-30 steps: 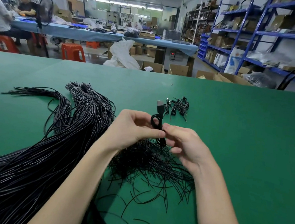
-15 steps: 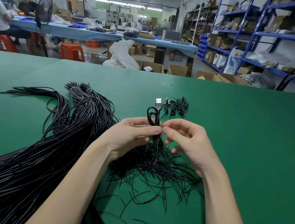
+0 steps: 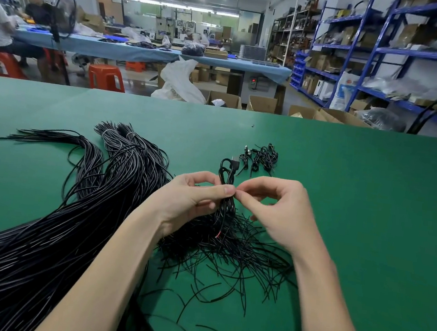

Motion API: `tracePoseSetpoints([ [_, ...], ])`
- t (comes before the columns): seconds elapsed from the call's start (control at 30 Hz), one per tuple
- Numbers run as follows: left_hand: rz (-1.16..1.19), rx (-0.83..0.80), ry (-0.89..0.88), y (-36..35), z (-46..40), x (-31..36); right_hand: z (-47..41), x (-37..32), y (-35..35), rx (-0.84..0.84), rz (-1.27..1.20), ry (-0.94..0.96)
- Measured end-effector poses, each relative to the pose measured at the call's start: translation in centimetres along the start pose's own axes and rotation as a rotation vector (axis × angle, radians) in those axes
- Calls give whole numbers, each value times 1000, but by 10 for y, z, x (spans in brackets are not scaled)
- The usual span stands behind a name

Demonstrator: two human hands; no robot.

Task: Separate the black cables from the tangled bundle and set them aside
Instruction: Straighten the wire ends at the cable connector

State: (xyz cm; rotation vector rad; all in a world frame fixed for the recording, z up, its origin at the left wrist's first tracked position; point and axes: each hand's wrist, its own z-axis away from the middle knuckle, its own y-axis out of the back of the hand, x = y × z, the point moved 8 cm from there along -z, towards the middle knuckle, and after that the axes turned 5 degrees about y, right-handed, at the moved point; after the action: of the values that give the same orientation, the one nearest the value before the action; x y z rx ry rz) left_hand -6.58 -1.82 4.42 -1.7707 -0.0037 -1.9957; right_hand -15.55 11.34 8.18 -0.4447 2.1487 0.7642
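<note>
A folded black USB cable [image 3: 227,182] stands upright between the two hands, its loop and plug end [image 3: 235,164] rising above the fingers and its loose strands hanging below the grip, one ending in a bit of red wire. The left hand [image 3: 193,199] has its grip closed on the fold, thumb pressed across the strands against the fingers behind. The right hand [image 3: 279,210] meets it from the other side, thumb and forefinger pinched narrow right at the cable; whether they hold a thin tie there is too small to tell.

Directly below the grip lies a scattered heap of thin black strands [image 3: 229,251] on the green tabletop [image 3: 368,223]. Beyond the grip, just past the plug, sits a small cluster of coiled black cables [image 3: 263,158]. To the left of the left hand, a thick bundle of long black cables [image 3: 49,227] fans across the tabletop.
</note>
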Motion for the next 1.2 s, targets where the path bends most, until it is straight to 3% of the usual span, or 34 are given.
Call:
tracePoseSetpoints([
  [0.3,71,117,58,14,-3,-7,6,-9,-7,147,205,239],
  [0.53,138,189,94,13,-4,-11,9,-3,-23,132,251,293],
  [0.8,118,106,154,11,-7,-16,8,-11,-24,48,230,283],
  [0.87,50,39,162,11,-3,-14,6,-11,-23,-8,199,212],
  [1.0,-330,10,72,17,8,-1,5,6,-31,-170,114,-50],
  [1.1,-482,-15,-45,14,13,9,13,24,-47,-329,-270,-325],
  [1.2,-456,-34,-122,9,12,16,26,32,-60,-370,-811,-617],
])
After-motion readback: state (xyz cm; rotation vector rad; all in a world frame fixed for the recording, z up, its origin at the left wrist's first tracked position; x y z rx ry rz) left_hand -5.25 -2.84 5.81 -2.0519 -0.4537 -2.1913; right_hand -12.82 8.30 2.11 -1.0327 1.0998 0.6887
